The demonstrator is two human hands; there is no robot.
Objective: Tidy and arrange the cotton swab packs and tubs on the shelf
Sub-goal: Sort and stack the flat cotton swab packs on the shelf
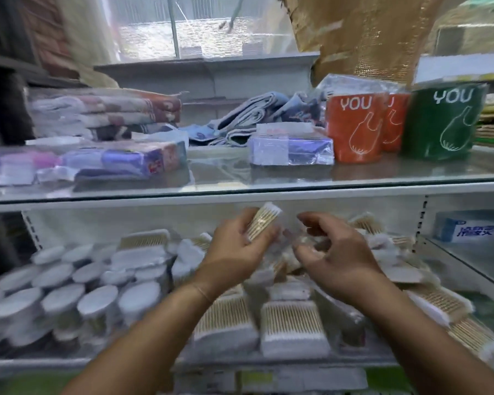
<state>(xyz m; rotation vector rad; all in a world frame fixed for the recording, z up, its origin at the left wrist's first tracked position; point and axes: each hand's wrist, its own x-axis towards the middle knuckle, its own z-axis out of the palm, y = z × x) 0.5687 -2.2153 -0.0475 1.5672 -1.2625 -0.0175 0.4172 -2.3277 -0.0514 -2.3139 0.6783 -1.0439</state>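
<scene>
- A small swab pack [264, 225] is gripped in the left hand [237, 246] above the lower shelf [69, 362]; its long axis is tilted, upper end pointing up and right.
- The right hand [334, 252] is held half-curled just beside it; whether anything is grasped cannot be told.
- Round tubs [97, 303] are massed at left, flat packs [293, 323] at centre and right; blur prevents an exact count.
- Three "YOU" rolls [354, 126] are stood on the glass shelf above: two orange, one green.
</scene>
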